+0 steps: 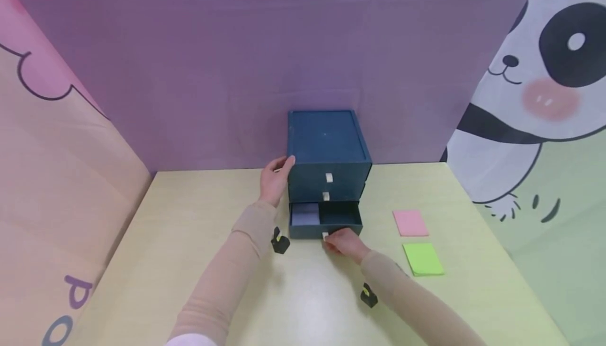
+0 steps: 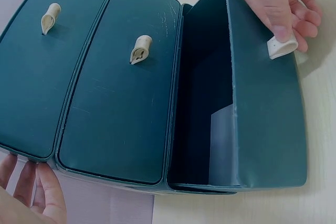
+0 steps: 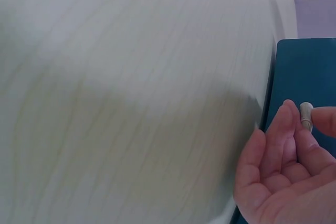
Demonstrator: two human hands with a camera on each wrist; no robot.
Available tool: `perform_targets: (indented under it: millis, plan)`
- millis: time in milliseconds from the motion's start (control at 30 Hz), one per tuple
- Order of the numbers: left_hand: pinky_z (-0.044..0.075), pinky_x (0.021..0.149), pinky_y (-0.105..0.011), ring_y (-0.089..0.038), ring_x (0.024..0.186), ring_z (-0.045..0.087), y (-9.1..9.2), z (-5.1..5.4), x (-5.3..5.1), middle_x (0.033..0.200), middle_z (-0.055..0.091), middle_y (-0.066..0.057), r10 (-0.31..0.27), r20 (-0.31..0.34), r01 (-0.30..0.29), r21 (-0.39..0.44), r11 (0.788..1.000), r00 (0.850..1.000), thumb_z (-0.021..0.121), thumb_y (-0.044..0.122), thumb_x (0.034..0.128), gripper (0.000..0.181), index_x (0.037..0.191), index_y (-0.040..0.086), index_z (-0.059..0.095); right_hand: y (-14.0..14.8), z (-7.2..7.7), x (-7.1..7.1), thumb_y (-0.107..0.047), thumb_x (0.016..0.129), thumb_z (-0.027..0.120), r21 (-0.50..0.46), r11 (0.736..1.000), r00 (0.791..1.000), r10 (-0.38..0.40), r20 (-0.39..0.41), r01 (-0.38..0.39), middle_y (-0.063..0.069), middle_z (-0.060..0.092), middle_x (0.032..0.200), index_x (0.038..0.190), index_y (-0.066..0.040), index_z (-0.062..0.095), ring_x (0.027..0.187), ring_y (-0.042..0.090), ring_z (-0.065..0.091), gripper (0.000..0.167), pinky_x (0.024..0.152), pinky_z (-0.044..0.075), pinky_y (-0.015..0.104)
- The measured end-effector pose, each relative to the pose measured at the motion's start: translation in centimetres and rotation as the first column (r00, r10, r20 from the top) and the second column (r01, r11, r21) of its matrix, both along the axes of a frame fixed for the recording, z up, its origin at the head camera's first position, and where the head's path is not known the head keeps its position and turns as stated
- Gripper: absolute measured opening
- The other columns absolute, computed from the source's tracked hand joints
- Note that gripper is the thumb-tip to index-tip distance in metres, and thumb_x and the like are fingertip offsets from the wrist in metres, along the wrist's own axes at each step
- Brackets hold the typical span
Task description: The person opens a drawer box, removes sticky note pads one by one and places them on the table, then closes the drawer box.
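A dark blue three-drawer cabinet (image 1: 326, 136) stands on the table with its bottom drawer (image 1: 303, 232) pulled out. My right hand (image 1: 347, 243) pinches that drawer's white pull tab (image 2: 282, 47) between thumb and index finger; the right wrist view shows the same tab (image 3: 306, 116) in the fingers. Inside the drawer, a pale lavender pad (image 1: 305, 213) lies in the left part, and the right part looks dark. My left hand (image 1: 274, 180) touches the cabinet's left side, its fingertips against the edge in the left wrist view. Both upper drawers are closed, each with a white tab.
To the right of the cabinet, a pink sticky-note pad (image 1: 410, 223) lies behind a lime green one (image 1: 423, 259) on the light wood table (image 1: 208, 209). A purple cloth backdrop (image 1: 199, 72) hangs close behind the cabinet, with printed panels at both sides.
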State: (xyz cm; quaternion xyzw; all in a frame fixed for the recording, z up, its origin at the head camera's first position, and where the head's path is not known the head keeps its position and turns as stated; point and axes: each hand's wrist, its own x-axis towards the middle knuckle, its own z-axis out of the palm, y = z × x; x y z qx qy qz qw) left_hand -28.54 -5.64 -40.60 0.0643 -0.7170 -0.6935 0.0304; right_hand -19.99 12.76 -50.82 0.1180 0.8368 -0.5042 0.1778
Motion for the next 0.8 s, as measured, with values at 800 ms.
perform_targets:
  millis: [800]
  plan:
    - [0.049, 0.093, -0.039, -0.024, 0.107, 0.054, 0.0, -0.2, -0.2, 0.121, 0.059, -0.010, -0.003, 0.003, 0.003, 0.013, 1.000, 1.000, 0.063, 0.039, 0.0892, 0.046, 0.125, 0.009, 0.060, 0.3, 0.4, 1.3, -0.014, 0.090, 0.061, 0.044, 0.997, 0.997, 0.069, 0.030, -0.071, 0.001, 0.061, 0.072, 0.088, 0.003, 0.070, 0.066, 0.015, 0.053, 0.019, 0.061, 0.046, 0.024]
